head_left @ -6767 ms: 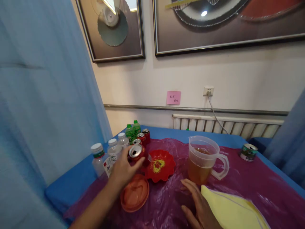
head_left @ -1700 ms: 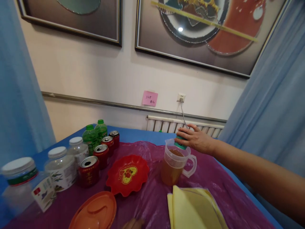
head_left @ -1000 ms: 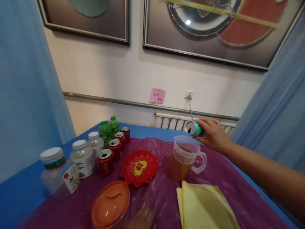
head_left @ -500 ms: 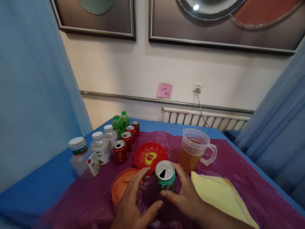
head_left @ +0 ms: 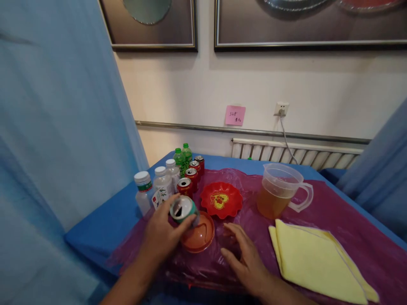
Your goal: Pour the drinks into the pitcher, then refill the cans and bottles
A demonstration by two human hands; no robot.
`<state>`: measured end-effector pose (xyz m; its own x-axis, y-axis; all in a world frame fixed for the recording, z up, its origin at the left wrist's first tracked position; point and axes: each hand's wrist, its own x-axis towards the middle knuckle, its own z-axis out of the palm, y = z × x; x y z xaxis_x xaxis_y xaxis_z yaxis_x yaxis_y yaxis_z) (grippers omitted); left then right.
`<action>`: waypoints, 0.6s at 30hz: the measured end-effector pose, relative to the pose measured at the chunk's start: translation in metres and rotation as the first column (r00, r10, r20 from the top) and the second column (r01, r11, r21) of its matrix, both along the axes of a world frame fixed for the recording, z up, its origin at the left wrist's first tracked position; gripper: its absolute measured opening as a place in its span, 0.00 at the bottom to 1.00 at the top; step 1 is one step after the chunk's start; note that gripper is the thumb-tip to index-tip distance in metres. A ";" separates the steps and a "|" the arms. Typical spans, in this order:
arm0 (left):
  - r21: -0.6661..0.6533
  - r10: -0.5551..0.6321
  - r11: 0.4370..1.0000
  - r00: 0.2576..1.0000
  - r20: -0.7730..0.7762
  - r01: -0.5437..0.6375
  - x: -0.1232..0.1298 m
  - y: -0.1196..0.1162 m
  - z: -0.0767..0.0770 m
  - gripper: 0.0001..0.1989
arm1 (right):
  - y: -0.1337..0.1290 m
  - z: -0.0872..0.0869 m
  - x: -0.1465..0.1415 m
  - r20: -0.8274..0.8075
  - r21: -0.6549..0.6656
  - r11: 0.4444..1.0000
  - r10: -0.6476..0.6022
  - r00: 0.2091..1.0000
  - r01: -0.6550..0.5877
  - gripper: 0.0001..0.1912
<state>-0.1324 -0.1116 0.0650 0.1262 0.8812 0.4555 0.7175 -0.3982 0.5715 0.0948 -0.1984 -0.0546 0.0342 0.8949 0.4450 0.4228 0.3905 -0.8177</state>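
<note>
My left hand [head_left: 165,231] is closed around a green drink can [head_left: 187,209], tilted with its opened top toward me. The can is held in front of the red cans, over the left edge of an orange lid [head_left: 200,237]. My right hand [head_left: 246,256] is apart from it, fingers spread and curved with nothing in them, low over the purple plastic sheet [head_left: 222,271]. Just beyond both hands lies a red scalloped plate [head_left: 235,199] with a yellow heart print.
Several red cans [head_left: 185,188] stand in a row at left, beside white-capped clear jars [head_left: 144,201] and green bottles [head_left: 179,159]. A jug [head_left: 275,195] of amber liquid stands at right, behind a folded yellow cloth [head_left: 318,258]. Blue curtains [head_left: 63,106] hang at both sides.
The green can has passed from my right hand to my left and moved leftward, now tilted. My right hand has let go of it. The view has shifted left.
</note>
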 end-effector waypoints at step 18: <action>-0.030 0.039 0.998 0.891 -0.453 -0.059 -0.021 0.063 -0.030 0.20 | -0.010 0.014 0.000 0.204 -0.128 0.989 0.093 0.975 -0.068 0.17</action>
